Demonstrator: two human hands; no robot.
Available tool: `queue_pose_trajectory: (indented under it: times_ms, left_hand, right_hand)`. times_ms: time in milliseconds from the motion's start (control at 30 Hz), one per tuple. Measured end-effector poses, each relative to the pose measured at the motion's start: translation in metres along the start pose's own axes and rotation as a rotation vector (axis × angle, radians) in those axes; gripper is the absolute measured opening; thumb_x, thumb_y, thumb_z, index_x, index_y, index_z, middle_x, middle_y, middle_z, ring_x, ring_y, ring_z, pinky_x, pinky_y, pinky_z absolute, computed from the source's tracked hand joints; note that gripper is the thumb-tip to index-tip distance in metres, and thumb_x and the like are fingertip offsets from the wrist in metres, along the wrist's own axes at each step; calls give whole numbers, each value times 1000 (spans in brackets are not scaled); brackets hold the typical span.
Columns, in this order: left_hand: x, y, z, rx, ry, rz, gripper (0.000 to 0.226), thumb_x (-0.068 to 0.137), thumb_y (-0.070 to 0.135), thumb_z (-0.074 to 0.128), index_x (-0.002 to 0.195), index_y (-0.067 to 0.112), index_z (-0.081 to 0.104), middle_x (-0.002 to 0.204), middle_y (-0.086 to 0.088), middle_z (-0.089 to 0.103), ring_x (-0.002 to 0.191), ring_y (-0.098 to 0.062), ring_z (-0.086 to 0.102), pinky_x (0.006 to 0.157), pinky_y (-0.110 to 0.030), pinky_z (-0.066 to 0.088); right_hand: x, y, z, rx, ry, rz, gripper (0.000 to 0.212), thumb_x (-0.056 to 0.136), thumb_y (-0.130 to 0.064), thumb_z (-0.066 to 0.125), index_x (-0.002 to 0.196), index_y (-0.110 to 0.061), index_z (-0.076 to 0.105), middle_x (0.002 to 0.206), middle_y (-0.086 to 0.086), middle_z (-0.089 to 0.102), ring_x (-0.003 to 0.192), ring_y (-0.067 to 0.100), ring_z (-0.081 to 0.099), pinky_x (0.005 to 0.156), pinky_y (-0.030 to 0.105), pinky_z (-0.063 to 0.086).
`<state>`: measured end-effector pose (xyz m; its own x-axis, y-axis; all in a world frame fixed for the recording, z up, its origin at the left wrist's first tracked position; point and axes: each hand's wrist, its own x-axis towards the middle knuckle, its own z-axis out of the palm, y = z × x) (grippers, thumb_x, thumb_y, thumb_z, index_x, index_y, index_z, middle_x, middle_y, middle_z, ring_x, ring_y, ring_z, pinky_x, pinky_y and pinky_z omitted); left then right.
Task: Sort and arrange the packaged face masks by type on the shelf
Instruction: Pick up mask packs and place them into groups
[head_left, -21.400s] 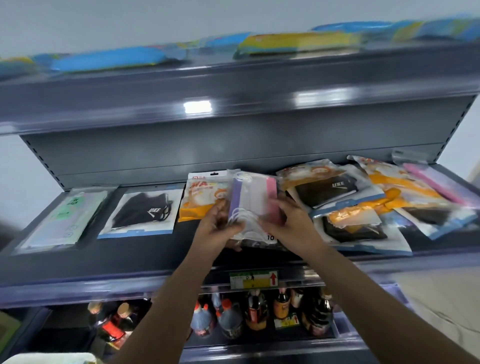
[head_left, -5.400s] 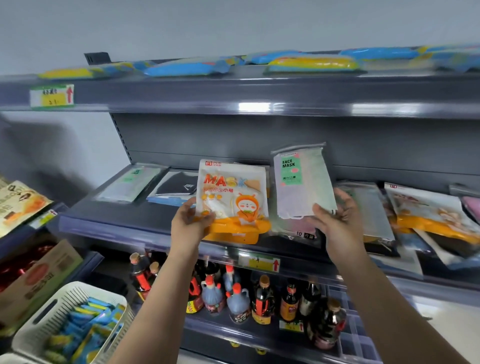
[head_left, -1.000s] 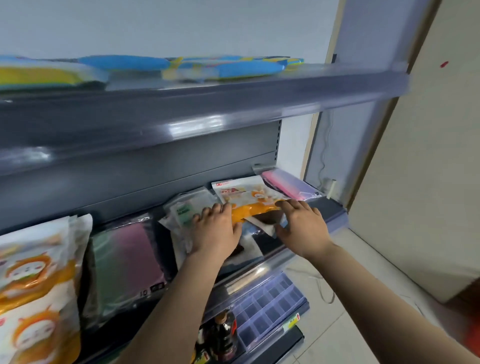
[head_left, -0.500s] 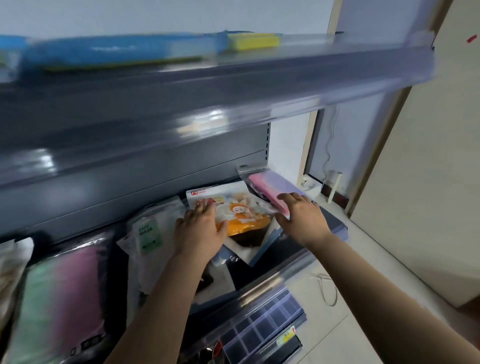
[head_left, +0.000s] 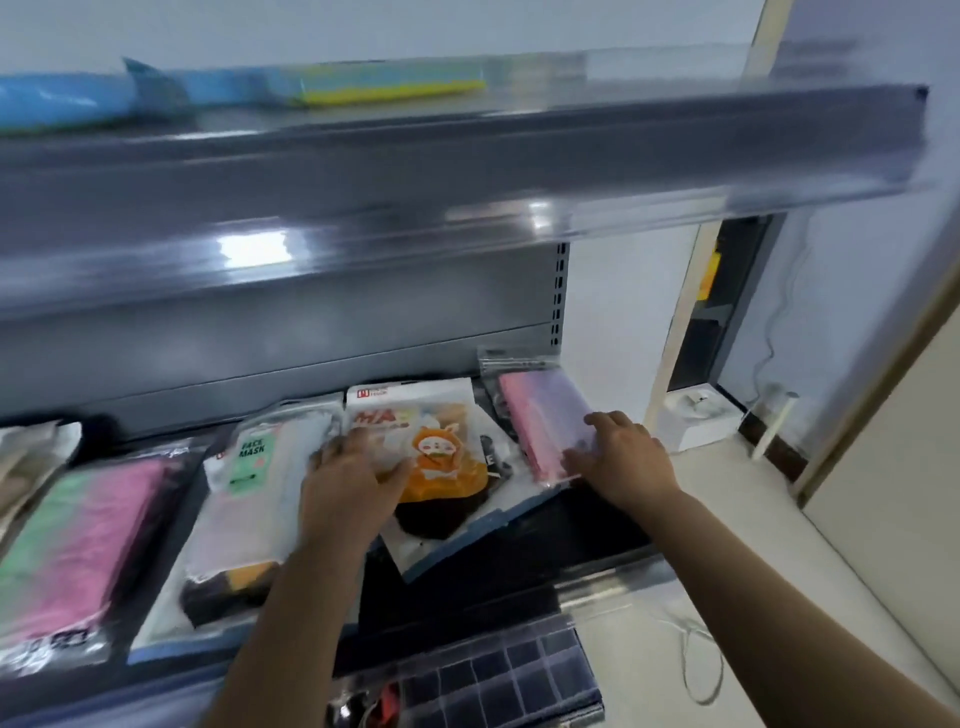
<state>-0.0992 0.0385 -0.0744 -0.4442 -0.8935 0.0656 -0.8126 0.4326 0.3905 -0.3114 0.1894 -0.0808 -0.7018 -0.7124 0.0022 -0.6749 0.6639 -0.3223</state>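
Two hands are down on the right end of the grey shelf (head_left: 524, 535), each resting on a different packet. The left hand (head_left: 349, 480) lies with fingers spread and fairly straight across the near-left part of the orange cartoon mask packet (head_left: 439, 447), pressing on it rather than pinching it; whether the thumb hooks under an edge cannot be told through the blur. The right hand (head_left: 621, 454) rests flat, fingers extended leftward, on the near end of the pink-and-lilac mask packet (head_left: 543, 421), which lies at the shelf's far right with its long axis running from the back panel toward the front edge. The orange packet sits on top of a black mask packet (head_left: 457, 522) whose blue-edged corner juts toward the front lip, so the pile is mixed by type. Just left of it lies a pale "FACE MASK" packet (head_left: 260, 467), itself over another dark packet, and farther left a green-and-pink packet (head_left: 72, 545). The pink-and-lilac packet lies directly under the right hand and well away from the left, so the right is the natural one to shift it; the orange packet belongs to the left hand. Sorting looks partway done, with this right-hand pile still to separate.
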Motion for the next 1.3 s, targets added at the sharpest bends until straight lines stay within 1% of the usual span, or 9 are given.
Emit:
queue_pose_trajectory:
  times_ms: [200, 367, 567, 633, 733, 800, 1067, 1167, 1300]
  left_hand:
    - [-15, 10, 1, -100, 66, -188, 72, 81, 53, 60, 133, 7, 41, 121, -18, 58, 116, -35, 46, 94, -38, 38]
    - [-25, 14, 2, -309, 181, -247, 85, 70, 38, 79, 137, 4, 39, 127, -21, 50, 116, -35, 47, 98, -39, 38]
    - [-39, 14, 6, -580, 254, -308, 77, 68, 27, 82, 131, 3, 43, 122, -12, 58, 108, -26, 58, 81, -28, 45]
    - [-45, 17, 5, -674, 274, -317, 68, 72, 19, 79, 128, 4, 44, 115, -6, 57, 102, -20, 57, 70, -18, 44]
    - [-52, 16, 6, -790, 307, -340, 67, 75, 16, 77, 131, 4, 42, 112, -6, 57, 99, -18, 55, 63, -14, 43]
    - [-57, 13, 6, -831, 342, -336, 65, 75, 18, 77, 130, 3, 44, 112, -10, 58, 96, -19, 55, 57, -10, 43]
    - [-78, -16, -3, -1037, 396, -311, 53, 75, 14, 77, 118, 15, 45, 101, 3, 59, 96, -24, 64, 72, -37, 57]
    - [-89, -33, -13, -1107, 418, -293, 52, 76, 12, 75, 119, 16, 45, 105, 3, 61, 95, -17, 64, 66, -25, 56]
    - [-107, -69, -35, -1134, 450, -307, 55, 73, 14, 78, 119, 13, 49, 111, -3, 63, 102, -23, 64, 85, -44, 55]
  right_hand:
    - [17, 18, 1, 222, -85, -24, 75, 79, -45, 69, 138, -10, 39, 140, 11, 45, 124, 29, 45, 101, 38, 39]
    - [23, 25, -3, 386, -60, 22, 86, 69, -31, 82, 139, -8, 38, 137, 13, 49, 121, 31, 49, 97, 35, 41]
    - [30, 32, -4, 608, -114, 82, 90, 68, -15, 82, 142, -1, 32, 129, 13, 57, 114, 30, 56, 95, 35, 43]
    - [30, 32, -5, 717, -115, 121, 82, 69, -11, 81, 137, 5, 37, 120, 15, 61, 107, 31, 58, 90, 36, 44]
    - [28, 31, -5, 1013, -223, 175, 41, 71, -2, 75, 104, 17, 59, 88, 18, 63, 75, 29, 60, 71, 33, 48]
    - [27, 31, -3, 1178, -315, 192, 32, 73, -1, 72, 100, 14, 63, 85, 19, 66, 75, 31, 63, 74, 36, 51]
    - [5, 8, 10, 1353, -241, 35, 34, 83, 10, 58, 112, -7, 52, 101, 12, 61, 78, 22, 60, 72, 32, 47]
    - [-10, -7, 9, 1445, -179, -30, 36, 84, 11, 56, 113, -10, 51, 93, 5, 64, 74, 13, 63, 67, 23, 49]
    - [-32, -39, 12, 1537, -161, -45, 34, 85, 7, 57, 109, -17, 54, 96, 2, 65, 74, 6, 67, 67, 22, 56]
